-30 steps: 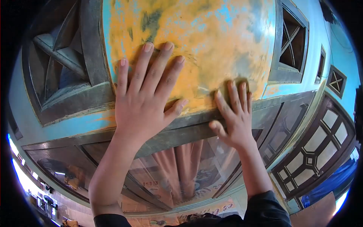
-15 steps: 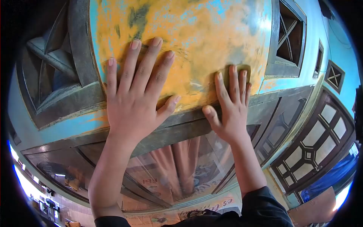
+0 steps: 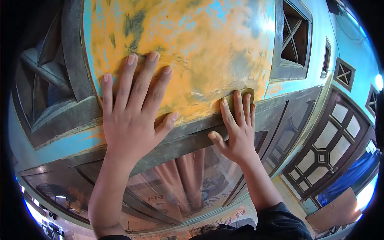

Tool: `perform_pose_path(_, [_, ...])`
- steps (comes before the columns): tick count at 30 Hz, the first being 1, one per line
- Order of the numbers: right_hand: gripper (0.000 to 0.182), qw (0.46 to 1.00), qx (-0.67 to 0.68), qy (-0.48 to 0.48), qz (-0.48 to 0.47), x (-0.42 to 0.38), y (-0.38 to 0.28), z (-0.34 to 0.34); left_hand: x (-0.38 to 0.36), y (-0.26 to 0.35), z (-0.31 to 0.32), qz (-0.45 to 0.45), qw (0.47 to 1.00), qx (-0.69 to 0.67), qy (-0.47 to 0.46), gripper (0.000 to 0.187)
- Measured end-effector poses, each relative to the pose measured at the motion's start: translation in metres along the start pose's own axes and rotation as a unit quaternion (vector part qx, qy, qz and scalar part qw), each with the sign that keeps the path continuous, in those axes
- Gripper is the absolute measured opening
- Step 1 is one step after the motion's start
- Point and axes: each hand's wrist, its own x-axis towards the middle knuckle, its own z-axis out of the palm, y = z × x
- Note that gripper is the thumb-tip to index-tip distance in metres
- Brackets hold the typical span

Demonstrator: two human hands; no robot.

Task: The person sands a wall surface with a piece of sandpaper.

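Against a wall panel (image 3: 200, 44) of patchy orange paint with blue and grey showing through, my left hand (image 3: 130, 124) lies flat, fingers spread and holding nothing. Lower on the right side, my right hand (image 3: 239, 134) presses an olive-brown piece of sandpaper (image 3: 250, 94) to the panel under its straight fingers. Much of the sandpaper is hidden by those fingers. The right thumb points out to the left, over the dark wooden beam (image 3: 188, 135) along the panel's bottom edge.
Dark wood-framed vent openings (image 3: 44, 76) (image 3: 294, 36) flank the panel. Below the beam are glass panes (image 3: 172, 188) with a brown curtain behind them. A panelled door (image 3: 326, 148) stands at the right, near a blue cloth (image 3: 348, 176) and a brown board (image 3: 334, 214).
My right hand has slid down the panel with the sandpaper, nearer the beam. My left hand stays at the same place on the wall. The whole view has shifted slightly.
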Motion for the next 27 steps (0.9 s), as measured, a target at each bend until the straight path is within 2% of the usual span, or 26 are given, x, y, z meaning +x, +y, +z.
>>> perform_pose_path(5, [0.077, 0.999, 0.003, 0.034, -0.02, 0.043, -0.003, -0.014, 0.0, 0.004, 0.0, -0.008, 1.0, 0.019, -0.009, 0.068])
perform_pose_path(10, [0.077, 0.999, 0.036, 0.004, -0.009, 0.001, -0.005, 0.005, -0.001, 0.004, 0.001, -0.006, 1.0, 0.022, -0.009, 0.069])
perform_pose_path(18, [0.075, 0.998, 0.03, 0.056, -0.023, 0.047, -0.007, -0.007, 0.001, 0.007, 0.001, -0.009, 0.999, 0.035, -0.016, 0.069])
perform_pose_path(22, [0.072, 0.999, 0.028, 0.029, -0.009, 0.005, -0.006, 0.01, 0.001, 0.006, 0.001, -0.007, 0.999, 0.029, -0.011, 0.07])
perform_pose_path(27, [0.071, 0.998, 0.026, 0.058, -0.022, 0.05, -0.003, -0.009, 0.0, 0.007, 0.001, -0.008, 0.999, 0.04, -0.016, 0.069])
